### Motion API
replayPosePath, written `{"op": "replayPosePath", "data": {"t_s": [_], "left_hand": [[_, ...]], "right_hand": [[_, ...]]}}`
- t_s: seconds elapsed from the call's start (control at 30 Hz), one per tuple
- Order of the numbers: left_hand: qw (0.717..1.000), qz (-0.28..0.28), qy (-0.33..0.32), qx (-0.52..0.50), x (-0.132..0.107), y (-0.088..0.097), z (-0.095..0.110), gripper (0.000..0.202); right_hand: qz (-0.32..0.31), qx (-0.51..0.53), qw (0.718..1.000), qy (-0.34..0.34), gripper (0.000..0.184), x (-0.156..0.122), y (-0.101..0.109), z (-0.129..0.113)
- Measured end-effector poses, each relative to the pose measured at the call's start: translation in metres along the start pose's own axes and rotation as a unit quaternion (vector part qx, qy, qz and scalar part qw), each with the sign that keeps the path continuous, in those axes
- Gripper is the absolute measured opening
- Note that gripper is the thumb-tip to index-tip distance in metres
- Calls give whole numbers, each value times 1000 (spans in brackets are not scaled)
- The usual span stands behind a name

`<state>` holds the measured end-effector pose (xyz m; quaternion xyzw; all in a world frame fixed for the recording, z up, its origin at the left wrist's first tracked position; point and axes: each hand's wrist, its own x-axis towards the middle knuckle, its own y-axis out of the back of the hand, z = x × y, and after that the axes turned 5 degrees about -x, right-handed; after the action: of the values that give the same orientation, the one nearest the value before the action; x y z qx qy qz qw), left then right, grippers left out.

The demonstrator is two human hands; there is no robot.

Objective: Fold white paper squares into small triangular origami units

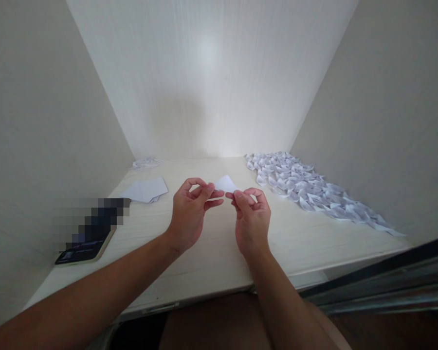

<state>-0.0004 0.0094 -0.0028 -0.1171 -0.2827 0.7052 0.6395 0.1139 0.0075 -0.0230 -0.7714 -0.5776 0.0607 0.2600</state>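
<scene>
Between my two hands, over the middle of the table, is a small piece of folded white paper (226, 183) with a pointed top. My left hand (191, 209) pinches its left corner between thumb and fingers. On the other side, my right hand (251, 211) grips the right corner the same way. The lower edge of the paper is partly hidden by my fingers. A stack of white paper sheets (144, 189) lies to the left of my left hand. Many small folded paper pieces (295, 180) are heaped to the right of my right hand.
A phone (91, 243), partly pixelated, rests at the left by the side wall. Further back on the left is a small pile of white paper bits (146, 163). Pale panels enclose the table (211, 262) on the left, right and back.
</scene>
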Motion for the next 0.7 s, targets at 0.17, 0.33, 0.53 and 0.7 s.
{"op": "replayPosePath", "data": {"t_s": [0.17, 0.33, 0.53, 0.7], "left_hand": [[998, 28, -52, 34, -3, 0, -3, 29], [997, 42, -62, 18, -5, -1, -6, 25], [997, 33, -62, 34, -5, 1, -6, 29], [994, 12, -74, 81, -3, 6, -8, 28]], "right_hand": [[34, -36, 997, 61, 22, -2, -2, 0], [77, -68, 991, 91, 17, -4, -3, -4], [62, -35, 996, 49, 22, -4, -2, -4], [3, 32, 999, -9, 18, 0, 2, 2]]}}
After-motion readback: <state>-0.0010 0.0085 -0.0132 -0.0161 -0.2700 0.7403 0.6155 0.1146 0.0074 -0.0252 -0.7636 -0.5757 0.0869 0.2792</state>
